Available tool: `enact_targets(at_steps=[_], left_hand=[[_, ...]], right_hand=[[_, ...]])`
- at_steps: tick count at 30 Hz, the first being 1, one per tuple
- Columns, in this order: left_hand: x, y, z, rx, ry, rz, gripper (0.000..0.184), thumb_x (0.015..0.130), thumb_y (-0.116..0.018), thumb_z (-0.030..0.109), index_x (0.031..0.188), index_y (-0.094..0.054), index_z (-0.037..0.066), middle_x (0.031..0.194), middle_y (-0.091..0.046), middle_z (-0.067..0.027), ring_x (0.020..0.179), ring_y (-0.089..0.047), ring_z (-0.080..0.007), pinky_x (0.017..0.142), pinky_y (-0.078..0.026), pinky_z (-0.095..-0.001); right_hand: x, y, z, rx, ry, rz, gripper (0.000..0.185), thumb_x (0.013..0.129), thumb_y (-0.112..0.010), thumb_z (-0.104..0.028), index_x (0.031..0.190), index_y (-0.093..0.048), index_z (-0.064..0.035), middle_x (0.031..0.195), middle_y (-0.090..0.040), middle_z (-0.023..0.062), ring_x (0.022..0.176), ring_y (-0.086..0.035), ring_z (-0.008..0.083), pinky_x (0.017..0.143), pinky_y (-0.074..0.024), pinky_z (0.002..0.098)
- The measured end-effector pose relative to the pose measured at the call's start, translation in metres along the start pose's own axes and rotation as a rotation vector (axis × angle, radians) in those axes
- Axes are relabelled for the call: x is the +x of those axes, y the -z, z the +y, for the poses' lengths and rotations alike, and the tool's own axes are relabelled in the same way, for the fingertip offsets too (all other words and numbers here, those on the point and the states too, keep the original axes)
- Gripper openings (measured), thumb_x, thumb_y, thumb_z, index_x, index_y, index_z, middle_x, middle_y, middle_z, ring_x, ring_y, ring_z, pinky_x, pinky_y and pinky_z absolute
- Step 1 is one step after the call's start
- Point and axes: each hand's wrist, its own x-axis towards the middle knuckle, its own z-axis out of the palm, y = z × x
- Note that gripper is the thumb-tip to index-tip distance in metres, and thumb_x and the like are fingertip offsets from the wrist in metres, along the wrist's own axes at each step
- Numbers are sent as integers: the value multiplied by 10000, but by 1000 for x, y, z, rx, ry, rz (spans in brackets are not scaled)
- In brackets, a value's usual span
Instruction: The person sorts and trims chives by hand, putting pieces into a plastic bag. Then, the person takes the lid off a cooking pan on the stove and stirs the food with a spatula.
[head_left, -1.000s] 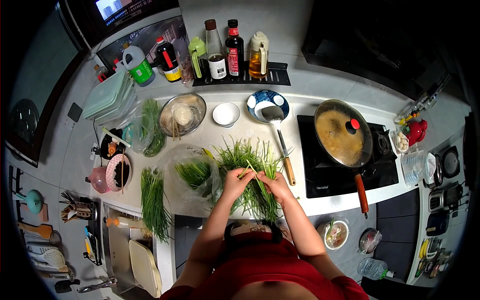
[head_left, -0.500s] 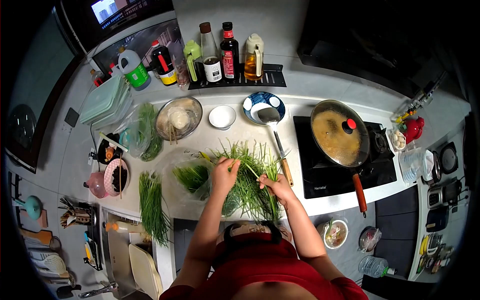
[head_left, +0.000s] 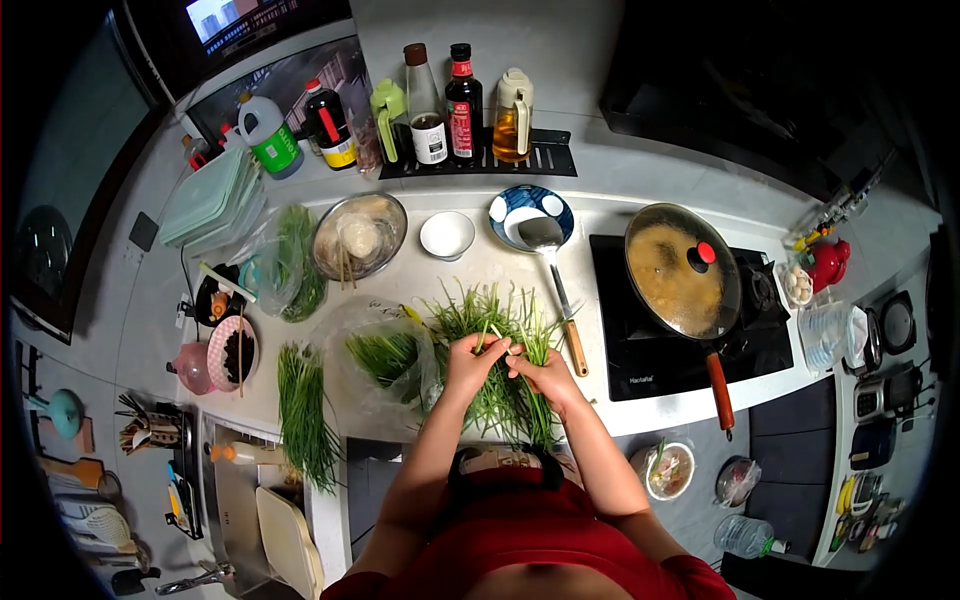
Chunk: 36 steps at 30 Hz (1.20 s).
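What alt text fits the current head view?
A person's left hand and right hand pinch green stalks over a loose pile of greens on a pale counter. A lidded pan stands on a black stove to the right.

This place is a kitchen – it has a stove (head_left: 622, 350) with a lidded pan (head_left: 675, 282), a sink (head_left: 232, 505), sauce bottles (head_left: 463, 118) and hanging utensils (head_left: 98, 521).

Beyond the pile of greens (head_left: 485, 312), a hand could pass over the tabletop (head_left: 425, 283) to the white bowl (head_left: 447, 235), while the plastic bag (head_left: 397, 364) crowds the pile's left and the spatula (head_left: 560, 290), then the lidded pan (head_left: 680, 275), obstruct its right.
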Motion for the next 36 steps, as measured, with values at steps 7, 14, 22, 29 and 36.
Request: enact_targets(at_steps=[7, 14, 22, 29, 36], left_hand=[[2, 5, -1, 66, -76, 32, 194, 807, -625, 171, 788, -610, -21, 731, -601, -30, 641, -530, -90, 558, -412, -247], [14, 11, 5, 586, -379, 262, 171, 814, -568, 166, 815, -552, -4, 774, -529, -134, 692, -537, -330, 586, -421, -375], [30, 38, -6, 829, -228, 148, 250, 756, -637, 271, 912, -623, 76, 847, -579, -107, 751, -559, -299, 620, -432, -385], [22, 21, -30, 807, -262, 354, 350, 809, -584, 393, 786, -656, 50, 633, -575, -79, 552, -550, -261, 504, -399, -382], [17, -6, -8, 47, -65, 63, 292, 859, -551, 284, 756, -574, 12, 625, -538, 13, 565, -447, -68, 528, -365, -236]], right_hand=[[6, 5, -1, 5, 6, -48, 199, 852, -552, -200, 892, -624, -19, 652, -597, 10, 422, -328, 45, 392, -246, 196], [7, 10, -2, 29, -23, -91, 198, 858, -535, -190, 882, -619, -12, 639, -588, 15, 416, -321, 49, 394, -243, 198], [11, 18, 2, 66, -26, -111, 221, 847, -549, -205, 915, -614, -5, 666, -608, 24, 407, -314, 51, 392, -247, 201], [13, 14, 0, 83, -30, -60, 213, 854, -543, -184, 923, -598, 10, 677, -607, 41, 407, -321, 48, 389, -252, 192], [18, 8, 6, 21, -55, -56, 173, 840, -566, -165, 930, -615, -26, 657, -588, 17, 420, -348, 52, 395, -265, 202]])
